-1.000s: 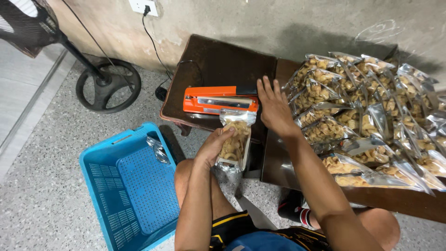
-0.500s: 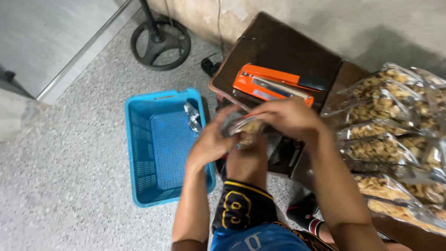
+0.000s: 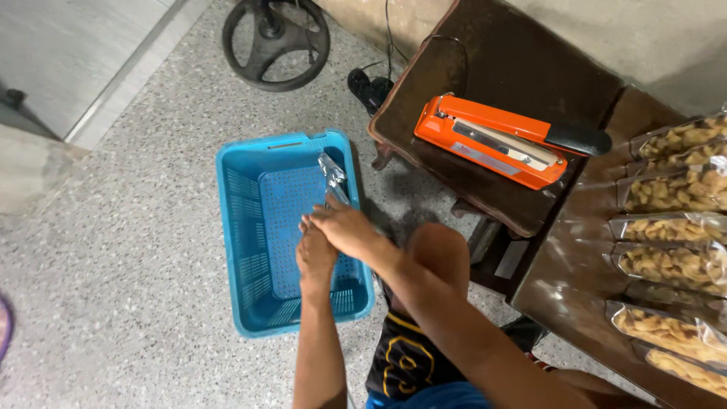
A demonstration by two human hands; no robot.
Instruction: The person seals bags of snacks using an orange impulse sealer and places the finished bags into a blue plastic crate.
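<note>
Two hands meet over the blue basket. Clear bag w/ silvery sheen sits inside basket by its right wall, upper part sticking out beyond the hands; lower part hidden under them. Right hand lies on top, fingers together and curled down on the bag's near end. Left hand just beneath/beside it, touching it; its fingers point toward bag, but can't tell if they grip it. Basket stands on speckled floor, approx. beside person's knee. Right of basket: dark wooden bench carrying orange heat sealer, black handle at its right end. Further right, second bench w/ row of clear snack packets, filled w/ pale chips. Fan base on floor at top, well apart from basket.
</note>
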